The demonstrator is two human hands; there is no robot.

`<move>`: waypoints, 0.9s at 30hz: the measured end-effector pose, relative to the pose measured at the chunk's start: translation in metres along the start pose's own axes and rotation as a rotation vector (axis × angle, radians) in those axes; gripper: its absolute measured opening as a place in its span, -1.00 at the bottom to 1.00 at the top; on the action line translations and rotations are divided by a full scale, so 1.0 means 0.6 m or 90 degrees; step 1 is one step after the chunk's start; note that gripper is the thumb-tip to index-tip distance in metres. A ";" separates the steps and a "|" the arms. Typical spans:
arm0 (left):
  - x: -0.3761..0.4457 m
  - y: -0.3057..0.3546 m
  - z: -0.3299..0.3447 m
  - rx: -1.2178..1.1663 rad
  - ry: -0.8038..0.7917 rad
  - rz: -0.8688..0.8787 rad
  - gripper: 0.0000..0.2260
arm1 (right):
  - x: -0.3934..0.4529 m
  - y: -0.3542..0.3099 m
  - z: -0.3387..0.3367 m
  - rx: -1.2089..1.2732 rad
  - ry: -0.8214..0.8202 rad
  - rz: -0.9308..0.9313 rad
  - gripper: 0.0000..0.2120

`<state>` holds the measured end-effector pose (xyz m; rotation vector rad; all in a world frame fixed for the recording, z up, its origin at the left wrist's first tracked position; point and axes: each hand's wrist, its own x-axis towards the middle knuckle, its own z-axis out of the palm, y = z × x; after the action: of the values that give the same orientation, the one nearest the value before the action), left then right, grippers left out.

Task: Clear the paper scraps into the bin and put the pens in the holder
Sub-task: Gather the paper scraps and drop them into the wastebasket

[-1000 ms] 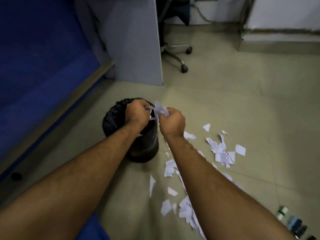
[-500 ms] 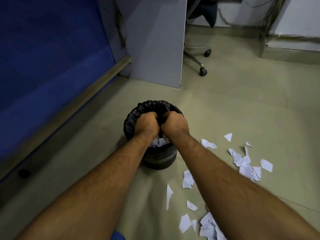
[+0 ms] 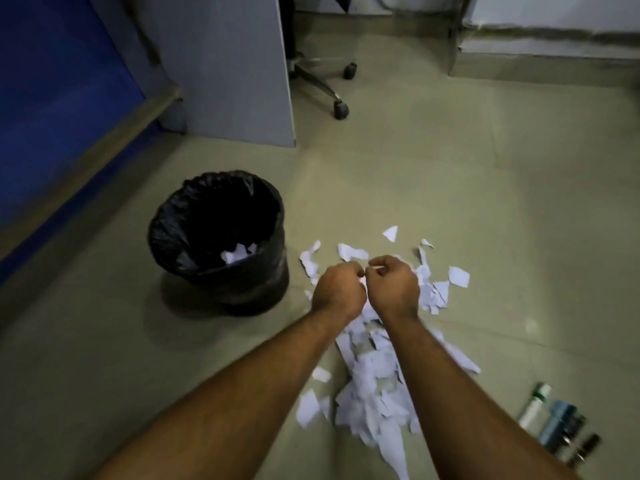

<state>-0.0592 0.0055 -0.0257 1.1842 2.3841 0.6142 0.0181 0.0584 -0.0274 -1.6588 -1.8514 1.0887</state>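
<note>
A round bin (image 3: 166,233) with a black liner stands on the floor at left, with a few white scraps (image 3: 237,255) lying inside it. To its right, torn white paper scraps (image 3: 372,379) lie scattered across the floor. My left hand (image 3: 337,289) and my right hand (image 3: 394,284) hover side by side above the far part of that pile, both with fingers curled in. A pale sliver shows at my right fingertips, too small to identify. Several pens and markers (image 3: 554,420) lie at the lower right. No holder is in view.
A blue partition (image 3: 52,98) with a wooden skirting runs along the left. A grey desk panel (image 3: 225,64) stands behind the bin, and an office chair base with castors (image 3: 341,109) sits beside it. A white wall base (image 3: 554,60) is at the far right.
Both hands held scraps, pushed them down into the bin, then pulled out and moved right to above the pile. The scraps stayed in the bin. The view shifted right.
</note>
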 end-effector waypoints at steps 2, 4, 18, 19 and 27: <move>-0.020 -0.015 0.090 0.016 -0.091 -0.027 -0.73 | -0.002 0.085 0.005 -0.050 -0.043 0.053 -0.77; -0.034 -0.037 0.159 0.052 -0.132 -0.051 -0.72 | -0.005 0.159 0.002 -0.088 -0.080 0.086 -0.71; -0.035 -0.071 0.252 0.348 -0.208 0.141 -0.51 | 0.004 0.297 0.016 -0.473 -0.161 -0.164 -0.59; -0.041 -0.069 0.254 0.344 -0.184 0.151 -0.60 | -0.003 0.296 0.018 -0.460 -0.152 -0.180 -0.65; -0.060 -0.078 0.248 0.216 -0.100 0.106 -0.82 | -0.018 0.311 0.035 -0.268 -0.144 -0.146 -0.83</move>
<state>0.0108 -0.0187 -0.1678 1.5212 2.3299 0.1571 0.1217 0.0383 -0.1828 -1.5259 -2.4859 0.8589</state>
